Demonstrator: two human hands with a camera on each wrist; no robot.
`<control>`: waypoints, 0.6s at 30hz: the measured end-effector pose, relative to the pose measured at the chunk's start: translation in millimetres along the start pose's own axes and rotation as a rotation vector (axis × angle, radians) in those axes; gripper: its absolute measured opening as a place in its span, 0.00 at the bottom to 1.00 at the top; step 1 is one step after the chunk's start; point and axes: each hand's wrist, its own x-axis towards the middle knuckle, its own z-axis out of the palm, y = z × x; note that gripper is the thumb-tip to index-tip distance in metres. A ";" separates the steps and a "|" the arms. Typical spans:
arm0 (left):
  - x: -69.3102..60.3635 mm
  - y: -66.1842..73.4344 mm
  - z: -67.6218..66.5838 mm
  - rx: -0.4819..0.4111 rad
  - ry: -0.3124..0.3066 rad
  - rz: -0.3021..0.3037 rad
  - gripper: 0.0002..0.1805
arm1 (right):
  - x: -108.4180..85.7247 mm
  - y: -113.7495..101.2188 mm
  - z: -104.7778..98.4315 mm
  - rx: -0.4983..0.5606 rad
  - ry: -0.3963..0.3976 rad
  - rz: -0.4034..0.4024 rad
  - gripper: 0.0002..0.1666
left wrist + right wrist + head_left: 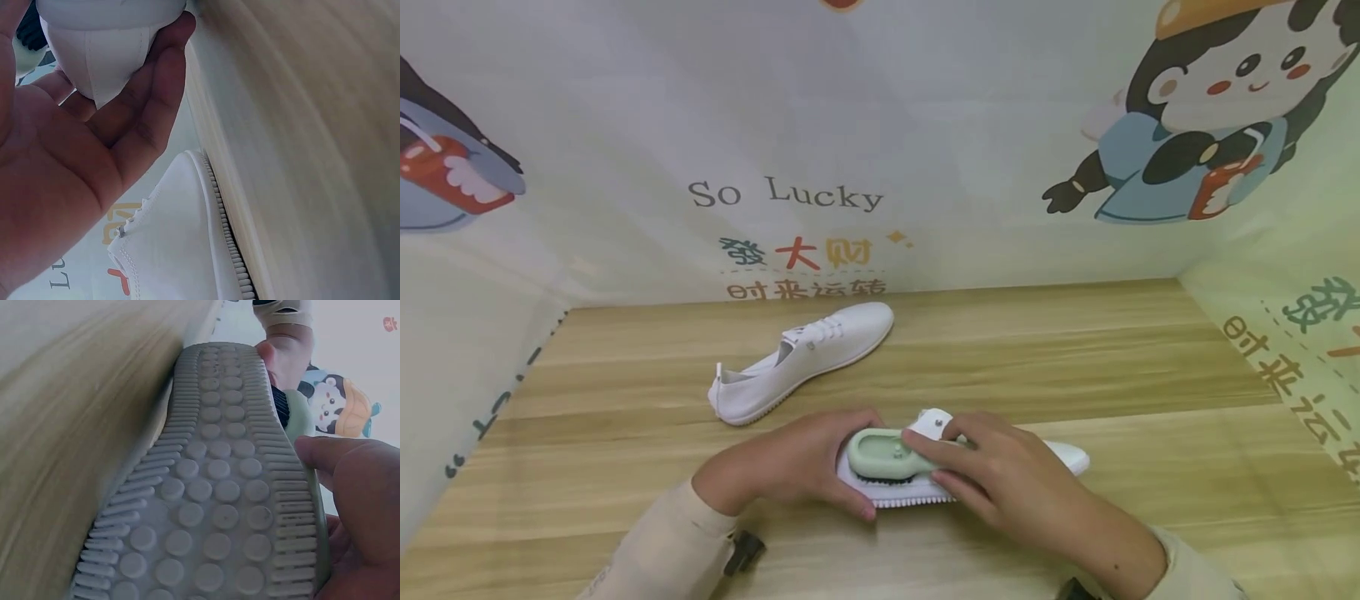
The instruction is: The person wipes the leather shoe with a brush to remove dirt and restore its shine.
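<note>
Basically, nearest were the person's two pale sleeves, L sleeve (658,542) and R sleeve (1191,571), w/ a small black gadget (745,552) by the L cuff. Just beyond, abt. mid-table, a white shoe (917,493) lay tipped on its side, heel to the left, toe to the right, ridged edge of the sole facing near; the R wrist cam. showed that sole close up, w/ rows of round studs. L hand (786,462) was curled part-closed round the heel, thumb on the near side, fingers on the far side. R hand (1000,471) was bent round the handle of a lt. green brush (875,454), index finger laid along the top; how tightly the other fingers were closed, can't tell. Brush head sat over the heel end, dark bristles down at the shoe's upper, next to L hand. Farther back & left, well apart from the brush, a 2nd white shoe (823,354) stood upright on the wood-grain tabletop (1037,350), heel near left, toe far right. Farthest, behind the table, hung a pale backdrop (977,158) w/ "So Lucky" lettering (786,194), coloured Chinese characters below it, & a cartoon figure (1206,158) far right.
</note>
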 end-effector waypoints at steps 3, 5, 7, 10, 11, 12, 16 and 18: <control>1.5 -1.6 1.2 0.006 0.002 0.001 0.34 | -0.8 1.4 -3.9 -0.006 -0.024 0.017 0.28; 1.0 -2.5 1.5 0.012 0.009 0.003 0.33 | -1.1 1.8 -7.6 -0.009 -0.047 0.039 0.28; 0.9 -3.5 2.1 0.009 0.015 0.005 0.32 | -2.1 2.9 -11.8 -0.015 -0.068 0.060 0.28; 1.3 -5.1 3.6 0.003 0.010 0.007 0.32 | -4.2 4.5 -17.2 -0.014 -0.100 0.086 0.27; 1.4 -5.6 4.1 -0.001 0.007 0.007 0.32 | -5.1 5.1 -18.8 -0.011 -0.109 0.092 0.27; 1.3 -5.9 4.4 -0.006 0.004 0.007 0.32 | -5.9 5.5 -20.3 -0.008 -0.118 0.097 0.26; 0.4 -6.0 4.3 -0.012 0.006 0.004 0.33 | -7.9 8.6 -27.5 0.002 -0.155 0.131 0.26; 0.1 -5.4 4.1 -0.015 0.008 0.004 0.33 | -8.8 10.9 -31.3 0.007 -0.169 0.139 0.26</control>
